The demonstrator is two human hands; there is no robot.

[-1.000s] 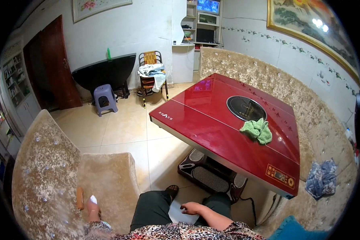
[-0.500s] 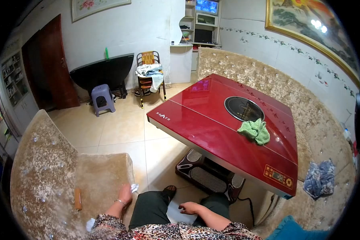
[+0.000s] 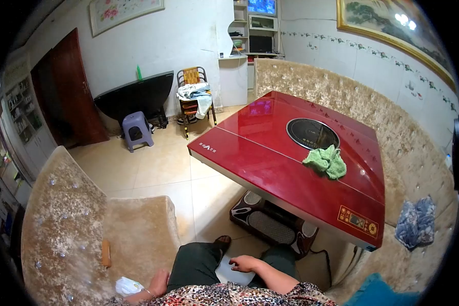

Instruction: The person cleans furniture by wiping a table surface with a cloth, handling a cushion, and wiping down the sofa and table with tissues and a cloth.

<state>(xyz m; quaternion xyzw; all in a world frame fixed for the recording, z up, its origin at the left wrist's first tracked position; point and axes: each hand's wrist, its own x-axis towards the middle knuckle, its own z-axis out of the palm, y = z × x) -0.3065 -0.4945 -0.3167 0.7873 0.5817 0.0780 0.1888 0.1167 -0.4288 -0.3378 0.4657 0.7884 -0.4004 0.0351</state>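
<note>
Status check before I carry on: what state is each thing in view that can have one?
White crinkled bundle: crumpled
Left hand: beside that bundle, grip unclear
Right hand: over the lap, fingers loosely curled
Green fabric cloth: crumpled, on the glossy red table
Round black cooktop: on or off, cannot tell
Blue patterned cloth: rumpled
Purple plastic stool: upright
Dark red door: appears open

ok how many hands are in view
2: the left hand, partly hidden, beside the white bundle on the tan seat; the right hand between the dark trouser legs.
</note>
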